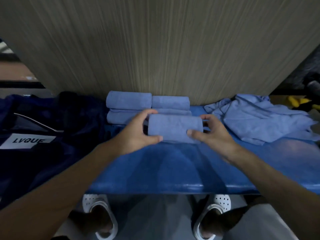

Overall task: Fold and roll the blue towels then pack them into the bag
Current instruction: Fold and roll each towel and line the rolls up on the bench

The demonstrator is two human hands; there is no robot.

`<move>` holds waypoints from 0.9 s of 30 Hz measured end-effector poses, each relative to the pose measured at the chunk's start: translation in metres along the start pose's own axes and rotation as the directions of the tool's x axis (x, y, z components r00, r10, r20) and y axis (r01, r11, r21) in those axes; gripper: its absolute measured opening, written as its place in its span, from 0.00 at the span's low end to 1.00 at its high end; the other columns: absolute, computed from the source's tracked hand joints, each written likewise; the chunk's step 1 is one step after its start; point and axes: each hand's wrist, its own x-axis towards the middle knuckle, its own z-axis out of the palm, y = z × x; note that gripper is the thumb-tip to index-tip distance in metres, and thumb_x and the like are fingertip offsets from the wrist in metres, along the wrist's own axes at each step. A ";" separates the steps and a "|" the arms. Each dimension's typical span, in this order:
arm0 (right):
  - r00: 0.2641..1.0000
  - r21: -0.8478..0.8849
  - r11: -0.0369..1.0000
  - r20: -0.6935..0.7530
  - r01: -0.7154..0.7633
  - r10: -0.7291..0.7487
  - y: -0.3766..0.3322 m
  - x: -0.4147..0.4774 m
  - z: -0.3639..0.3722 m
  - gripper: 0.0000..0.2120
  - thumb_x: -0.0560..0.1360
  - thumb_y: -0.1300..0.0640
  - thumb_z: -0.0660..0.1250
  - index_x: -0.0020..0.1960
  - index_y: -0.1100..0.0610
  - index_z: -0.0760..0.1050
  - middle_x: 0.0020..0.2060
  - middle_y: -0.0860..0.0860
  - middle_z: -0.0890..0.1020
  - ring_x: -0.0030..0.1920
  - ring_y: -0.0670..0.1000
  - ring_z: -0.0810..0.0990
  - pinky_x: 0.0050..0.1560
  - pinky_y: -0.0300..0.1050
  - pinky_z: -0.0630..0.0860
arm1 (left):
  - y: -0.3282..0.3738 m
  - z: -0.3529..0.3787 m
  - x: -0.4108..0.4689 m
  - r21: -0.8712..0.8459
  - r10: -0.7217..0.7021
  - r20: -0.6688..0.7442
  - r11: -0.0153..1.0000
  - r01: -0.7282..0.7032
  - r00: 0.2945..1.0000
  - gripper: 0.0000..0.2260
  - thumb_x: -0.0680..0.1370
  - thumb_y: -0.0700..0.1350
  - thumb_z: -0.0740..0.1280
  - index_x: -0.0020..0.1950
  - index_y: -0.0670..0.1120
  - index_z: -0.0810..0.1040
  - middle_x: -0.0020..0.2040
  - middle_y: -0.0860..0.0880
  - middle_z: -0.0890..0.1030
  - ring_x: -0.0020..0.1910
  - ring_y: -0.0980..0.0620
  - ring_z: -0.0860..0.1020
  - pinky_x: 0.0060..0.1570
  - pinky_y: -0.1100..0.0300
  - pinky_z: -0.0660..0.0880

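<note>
Both hands hold one rolled towel point(174, 128) by its ends. The left hand point(138, 131) wraps the left end, with the thumb on the near side and the fingers curled over the top. The right hand point(212, 134) clasps the right end, with its thumb pressed on the roll's front face. The roll lies crosswise in front of the person, low over the table. Whether it rests on the surface or is held just above it cannot be told.

A wood-grain wall panel point(155, 49) fills the upper view behind the work area. Below it runs a glossy blue table point(173, 163), which reaches the person's legs. A dark navy bag point(72, 129) lies slumped over the table's left part, well to the left of the held roll. On the right, a heap of unfolded blue towels point(259, 118) sits crumpled, near the right hand but apart from it. Against the panel, just behind the held roll, four rolled towels point(129, 100) are stacked two over two. A white label point(27, 141) on the bag reads LVQUE. Under the table edge, two white perforated clogs point(97, 210) show on the person's feet.
</note>
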 end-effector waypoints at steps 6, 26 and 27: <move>0.995 0.187 0.978 -0.007 -0.098 0.101 -0.048 0.063 -0.013 0.16 0.74 0.60 0.72 0.60 0.62 0.77 0.55 0.57 0.83 0.55 0.54 0.82 0.54 0.47 0.79 | 0.045 -0.025 0.069 0.135 0.026 -0.117 0.991 -0.011 0.993 0.29 0.70 0.44 0.77 0.68 0.47 0.70 0.59 0.49 0.77 0.54 0.55 0.76 0.48 0.71 0.73; 0.987 0.022 0.987 0.000 -0.162 0.162 -0.008 0.127 0.000 0.14 0.74 0.58 0.73 0.57 0.62 0.79 0.49 0.52 0.85 0.53 0.53 0.83 0.46 0.40 0.79 | 0.005 -0.012 0.109 0.760 0.144 -0.206 0.647 0.065 0.968 0.24 0.74 0.61 0.67 0.67 0.56 0.71 0.65 0.53 0.72 0.65 0.49 0.66 0.59 0.52 0.58; 0.991 -0.004 0.991 -0.019 -0.134 0.134 -0.009 0.126 0.001 0.15 0.74 0.58 0.73 0.59 0.62 0.78 0.48 0.51 0.84 0.54 0.53 0.82 0.46 0.38 0.78 | 0.002 -0.011 0.108 0.766 0.165 -0.201 0.640 0.050 0.966 0.25 0.74 0.63 0.66 0.67 0.55 0.72 0.67 0.53 0.69 0.67 0.49 0.63 0.61 0.51 0.58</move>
